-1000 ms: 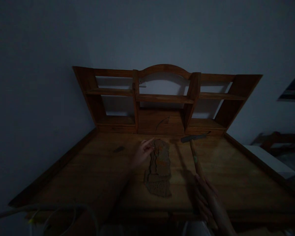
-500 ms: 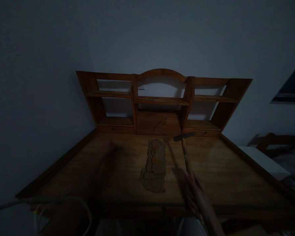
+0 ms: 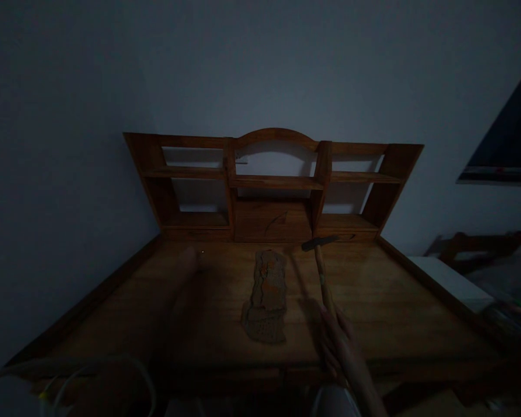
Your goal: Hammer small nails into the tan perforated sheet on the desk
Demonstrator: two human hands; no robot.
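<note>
Dimly lit, but we can make out our right hand [image 3: 342, 343] at the near side of the desk [image 3: 382, 295], fingers wrapped around the wooden handle of a hammer [image 3: 322, 273]. Its dark head points away from us, toward the shelf unit [image 3: 278, 183], and appears raised, a long shadow slanting over the boards beside it.

Left of the hammer, well apart from our left hand too, lies a brown ragged-edged piece [image 3: 269, 292] flat on the desk near its middle, orange patches on its upper part, a line crossing lower down.

Our left hand [image 3: 186, 265] is over at the left of the desk, blurred and dark; we cannot tell whether its fingers grip anything. A tiny bright speck [image 3: 202, 252] shows just beside its fingertips.

Lower left, a pale cord [image 3: 113, 360] curves in close to us.
</note>
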